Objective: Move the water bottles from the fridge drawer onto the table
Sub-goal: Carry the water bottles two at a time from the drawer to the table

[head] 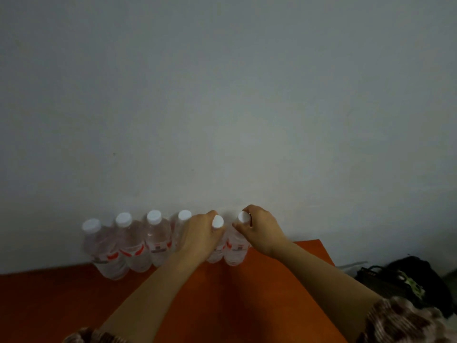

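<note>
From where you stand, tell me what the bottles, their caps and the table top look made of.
Bottles: clear thin plastic; the water and the wall show through, and red-marked labels wrap them. Caps: opaque white plastic, matte. Table top: smooth, flat, uniform orange, no grain visible; probably laminate or painted board, though the dim light leaves it open.

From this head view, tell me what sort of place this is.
Probably a plain room in a home or small office, though that is a guess: an orange table pushed against a bare pale wall, a row of water bottles along it, and a dark bag on the floor beside it.
</note>
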Tool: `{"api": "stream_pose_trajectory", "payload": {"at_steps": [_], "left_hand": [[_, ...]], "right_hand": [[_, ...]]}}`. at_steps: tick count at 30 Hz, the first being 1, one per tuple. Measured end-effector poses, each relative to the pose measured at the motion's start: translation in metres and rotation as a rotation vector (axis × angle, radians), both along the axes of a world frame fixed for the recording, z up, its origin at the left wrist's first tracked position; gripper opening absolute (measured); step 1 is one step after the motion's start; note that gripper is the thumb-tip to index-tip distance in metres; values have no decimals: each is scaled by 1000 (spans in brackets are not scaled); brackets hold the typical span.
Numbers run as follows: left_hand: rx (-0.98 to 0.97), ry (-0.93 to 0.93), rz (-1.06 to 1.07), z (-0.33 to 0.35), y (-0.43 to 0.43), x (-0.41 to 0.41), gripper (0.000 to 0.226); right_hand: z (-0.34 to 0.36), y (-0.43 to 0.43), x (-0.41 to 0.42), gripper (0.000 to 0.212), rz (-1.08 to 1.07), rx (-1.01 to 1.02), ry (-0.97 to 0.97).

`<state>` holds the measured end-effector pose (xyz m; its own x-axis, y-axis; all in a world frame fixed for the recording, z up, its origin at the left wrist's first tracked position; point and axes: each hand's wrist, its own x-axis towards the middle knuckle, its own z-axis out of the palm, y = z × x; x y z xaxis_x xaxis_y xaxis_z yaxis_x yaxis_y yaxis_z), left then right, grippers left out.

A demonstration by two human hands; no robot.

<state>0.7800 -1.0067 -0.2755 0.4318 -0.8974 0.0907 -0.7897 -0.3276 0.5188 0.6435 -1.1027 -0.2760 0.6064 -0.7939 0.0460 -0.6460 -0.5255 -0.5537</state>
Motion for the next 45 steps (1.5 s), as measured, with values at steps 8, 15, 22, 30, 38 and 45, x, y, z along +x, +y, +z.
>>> {"api": "stream_pose_trajectory", "payload": {"at_steps": [8, 15, 22, 30, 38, 45], "left_hand": [[42, 3, 25, -14, -20, 22, 20], [114, -43, 131, -5, -30, 15, 20], [102, -99, 174, -9, -24, 7, 39], [81, -87, 138, -9, -13, 5, 48], [1, -198, -15, -6, -1, -44, 36], [17, -155, -292, -3, -4, -192, 41]], "right_hand": [[-20, -15, 32, 29, -56, 37, -4], [-17, -20, 41, 33, -48, 96, 46], [-17, -21, 36, 44, -53, 182, 123], [-17, -12, 20, 47, -96, 236, 132], [1, 23, -39, 55, -59, 98, 189], [14, 72, -203, 55, -250, 40, 250]]}}
